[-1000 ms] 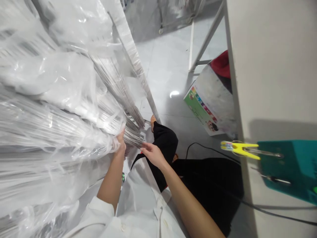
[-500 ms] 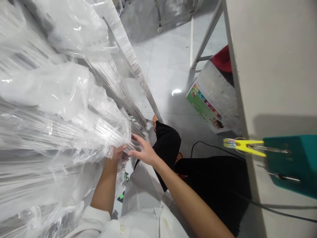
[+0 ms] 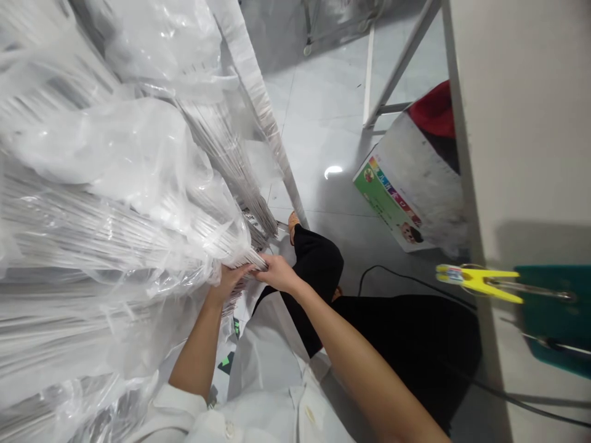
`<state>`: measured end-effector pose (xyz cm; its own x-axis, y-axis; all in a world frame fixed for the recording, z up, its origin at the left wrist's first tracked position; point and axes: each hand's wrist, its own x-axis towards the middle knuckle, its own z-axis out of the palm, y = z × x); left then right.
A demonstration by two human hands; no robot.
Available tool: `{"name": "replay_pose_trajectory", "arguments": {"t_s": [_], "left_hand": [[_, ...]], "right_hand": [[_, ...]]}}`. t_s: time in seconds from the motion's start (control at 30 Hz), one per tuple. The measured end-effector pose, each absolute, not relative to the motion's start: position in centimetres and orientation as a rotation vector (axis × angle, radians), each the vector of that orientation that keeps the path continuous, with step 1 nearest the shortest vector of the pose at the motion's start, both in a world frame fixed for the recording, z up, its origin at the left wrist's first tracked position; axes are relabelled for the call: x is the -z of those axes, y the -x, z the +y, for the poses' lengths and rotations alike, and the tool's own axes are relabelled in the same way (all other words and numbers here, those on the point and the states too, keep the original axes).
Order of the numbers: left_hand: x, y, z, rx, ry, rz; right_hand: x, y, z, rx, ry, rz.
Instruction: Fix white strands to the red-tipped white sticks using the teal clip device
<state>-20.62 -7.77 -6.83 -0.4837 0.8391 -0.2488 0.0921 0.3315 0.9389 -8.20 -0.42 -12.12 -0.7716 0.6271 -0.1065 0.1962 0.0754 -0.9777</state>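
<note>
- Half a second back the right hand (image 3: 278, 272) was open, fingers spread, flat against the rod tips. It has now curled shut on the near end of the bundle of thin silvery metal rods (image 3: 138, 231).
- The left hand (image 3: 229, 278) has slid forward from under the wrapping. Its fingers now close on the same rod tips from below, touching the right hand.
- Reading: both hands have gone from feeling along the tips to a two-handed pinch on them.
- Location: the bundle lies roughly level in its crinkled clear plastic bag (image 3: 152, 141) on the left, among similar wrapped bundles. Its bare tips stick out of the bag mouth at the hands.
- Pose, left: forearm runs up from the white sleeve, wrist straight, palm turned toward the bundle.
- Pose, right: forearm comes in diagonally from the lower right, wrist slightly bent, knuckles up, thumb hidden.
- Surroundings: a plastic-wrapped white rack post (image 3: 263, 111) just behind the bundles. Well apart on the right, a yellow plastic clothes peg (image 3: 478, 280) at the edge of a teal box (image 3: 554, 307).
</note>
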Motion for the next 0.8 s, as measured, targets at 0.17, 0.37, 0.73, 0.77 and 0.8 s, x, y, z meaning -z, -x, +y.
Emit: {"name": "replay_pose_trajectory", "arguments": {"t_s": [0.17, 0.37, 0.73, 0.77, 0.8], "left_hand": [[6.4, 20.6, -7.2, -1.221, -0.866, 1.849], [6.3, 20.8, -6.6, -1.202, -0.923, 1.891], [7.3, 21.3, -6.3, -1.141, -0.982, 2.131], [7.5, 21.3, -6.3, -1.144, -0.979, 2.141], [7.8, 21.3, -6.3, -1.151, -0.976, 2.141]], "right_hand": [[12.2, 8.0, 1.0, -1.687, 0.822, -2.092], [12.4, 7.9, 2.2, -1.612, 0.888, -2.133], [13.6, 7.6, 3.2, -1.595, 0.861, -2.101], [13.6, 7.7, 3.2, -1.599, 0.846, -2.105], [13.7, 7.8, 3.1, -1.595, 0.837, -2.109]]}}
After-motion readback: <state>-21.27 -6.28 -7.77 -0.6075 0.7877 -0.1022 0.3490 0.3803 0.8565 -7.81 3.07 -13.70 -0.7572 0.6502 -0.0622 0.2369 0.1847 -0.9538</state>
